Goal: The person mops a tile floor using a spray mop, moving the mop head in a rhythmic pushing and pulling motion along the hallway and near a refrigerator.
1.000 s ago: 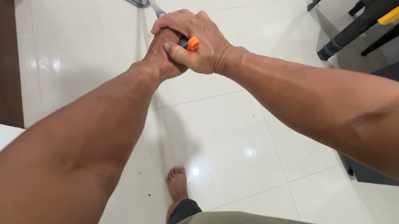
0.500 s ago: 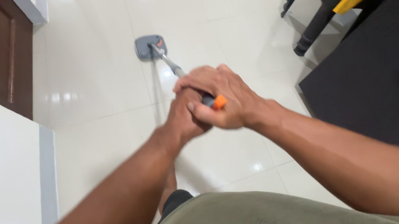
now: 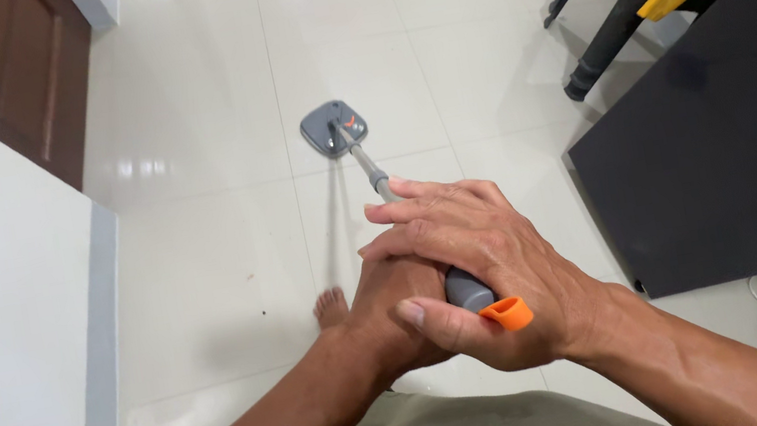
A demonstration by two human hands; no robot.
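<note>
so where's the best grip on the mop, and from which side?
Probably the grey handle end just below the orange cap, taken from above. The pole slants up from the flat head on the floor toward the person, so its top end is nearest. Both hands wrap there: right hand over left hand.

I'm gripping a matt grey plastic mop handle (image 3: pixel 467 288) above glossy floor tiles (image 3: pixel 204 261); a metal shaft (image 3: pixel 369 166) is gleaming beyond my hands.

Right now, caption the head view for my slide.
Both hands, right hand over left hand, grip a flat mop on glossy white tiles.
</note>
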